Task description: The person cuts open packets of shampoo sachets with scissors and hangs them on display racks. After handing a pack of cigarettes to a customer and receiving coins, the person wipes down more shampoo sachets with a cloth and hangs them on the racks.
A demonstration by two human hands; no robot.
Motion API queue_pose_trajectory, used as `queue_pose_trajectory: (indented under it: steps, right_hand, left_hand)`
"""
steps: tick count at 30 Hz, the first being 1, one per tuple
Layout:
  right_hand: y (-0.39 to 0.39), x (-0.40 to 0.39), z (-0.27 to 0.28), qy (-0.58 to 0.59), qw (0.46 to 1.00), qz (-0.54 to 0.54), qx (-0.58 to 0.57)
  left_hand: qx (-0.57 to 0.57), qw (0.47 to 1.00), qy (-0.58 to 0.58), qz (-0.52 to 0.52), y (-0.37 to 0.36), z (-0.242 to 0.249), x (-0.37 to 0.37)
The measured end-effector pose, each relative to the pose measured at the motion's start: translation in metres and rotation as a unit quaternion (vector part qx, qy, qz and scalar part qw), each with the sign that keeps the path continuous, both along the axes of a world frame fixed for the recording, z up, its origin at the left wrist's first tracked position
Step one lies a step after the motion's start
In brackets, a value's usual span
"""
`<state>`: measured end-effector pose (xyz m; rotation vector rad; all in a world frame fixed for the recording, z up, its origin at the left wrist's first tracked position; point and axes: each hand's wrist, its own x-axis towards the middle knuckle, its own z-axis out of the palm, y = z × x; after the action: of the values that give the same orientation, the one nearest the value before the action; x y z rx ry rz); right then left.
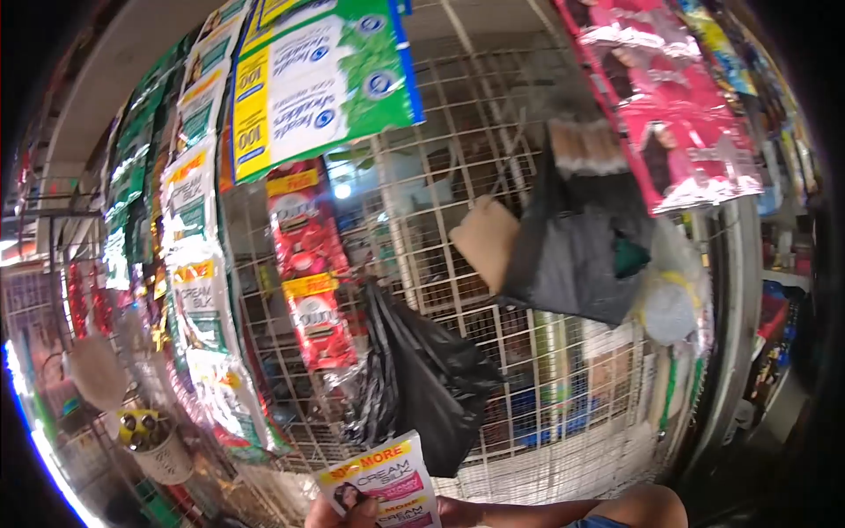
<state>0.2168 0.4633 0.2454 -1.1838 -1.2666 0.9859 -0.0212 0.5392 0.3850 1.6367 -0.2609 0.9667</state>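
Observation:
At the bottom centre, my left hand (324, 513) is closed on a short strip of Cream Silk sachets (398, 475), white with yellow and pink print. The thumb lies over the front of the strip. A bare forearm (510, 512), which looks like my right, reaches in from the right behind the sachets. The fingers of my right hand are hidden there or below the frame. Just behind the strip hangs a black plastic bag (431, 378).
A wire grille (440, 238) carries hanging goods: green-and-white Cream Silk sachets (195, 295), red Downy sachets (312, 264), Head & Shoulders packs (308, 88) and pink sachets (678, 132). Another black bag (572, 246) hangs beside brown cardboard (487, 242). A bent knee (647, 509) shows at lower right.

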Motion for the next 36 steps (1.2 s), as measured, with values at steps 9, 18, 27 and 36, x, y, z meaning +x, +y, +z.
queue_pose_trajectory:
  steps: [9, 18, 27, 36]
  right_hand:
    - [-0.112, 0.023, -0.022, -0.229, 0.959, -0.164, 0.032]
    - [-0.228, 0.025, 0.076, -0.03, 0.924, -0.313, 0.218]
    - [-0.238, 0.026, 0.086, -0.152, 0.88, -0.363, 0.267]
    - [-0.229, 0.017, 0.088, -0.179, 0.864, -0.391, 0.262]
  left_hand:
    - [0.142, 0.972, -0.098, -0.16, -0.069, 0.074, 0.032]
    - [0.202, 0.902, -0.257, -0.28, -0.135, 0.203, 0.102]
    - [0.205, 0.895, -0.252, -0.305, -0.125, 0.215, 0.087]
    - [0.258, 0.892, -0.229, -0.293, -0.106, 0.204, 0.054]
